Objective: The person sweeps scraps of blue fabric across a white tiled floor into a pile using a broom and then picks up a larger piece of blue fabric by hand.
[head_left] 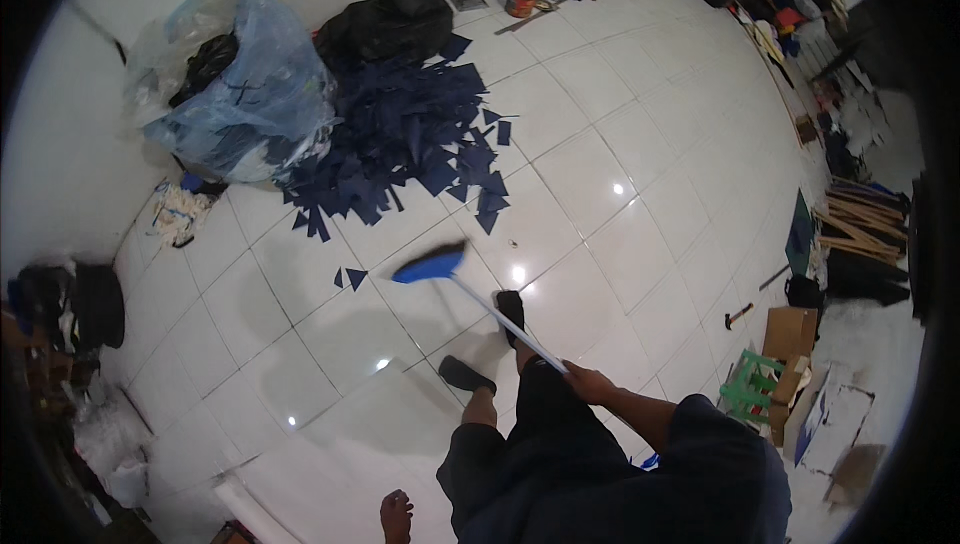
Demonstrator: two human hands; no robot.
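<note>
My right hand (588, 384) is closed round the pale handle of a broom (430, 266), near my right thigh. The broom's blue head with dark bristles is held out to the front left, slightly blurred, beside the scrap pile; whether it touches the floor I cannot tell. My left hand (396, 517) hangs at my left side, loosely curled with some fingers apart, and nothing shows in it. Dark blue cut scraps (400, 134) lie in a large heap beyond the broom. Two small stray scraps (356, 278) lie left of the broom head.
A blue plastic bag (265, 94) and a black bag (390, 24) stand behind the heap. Along the right are a hammer (739, 317), a green stool (752, 384), cardboard boxes (790, 332) and wooden sticks (860, 219). A tin can (520, 1) sits by the far wall.
</note>
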